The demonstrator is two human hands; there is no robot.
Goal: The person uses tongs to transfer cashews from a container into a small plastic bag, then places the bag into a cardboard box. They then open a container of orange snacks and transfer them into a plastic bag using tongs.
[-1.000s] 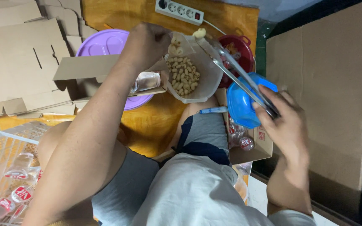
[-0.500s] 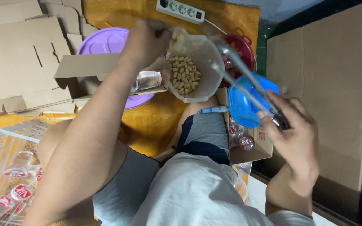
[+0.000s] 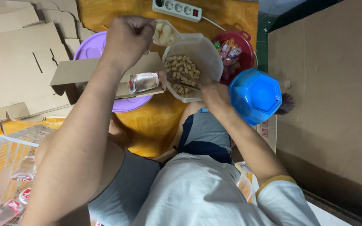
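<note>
Snack pieces (image 3: 182,73), small and tan, are heaped in a clear plastic tub (image 3: 208,52) set on the orange cloth (image 3: 147,125) at about twelve o'clock from the seated person. The left hand (image 3: 127,39) is clenched around a small clear packet (image 3: 164,33) holding a few pale pieces, raised at the tub's eleven o'clock rim. The right hand (image 3: 214,94) is closed on thin metal tongs (image 3: 181,83) whose tips are pushed in among the pieces. A blue lid (image 3: 255,95) is seen at three o'clock of the tub, a red bowl (image 3: 235,52) of wrapped sweets at one o'clock, a purple lid (image 3: 93,48) at nine o'clock.
</note>
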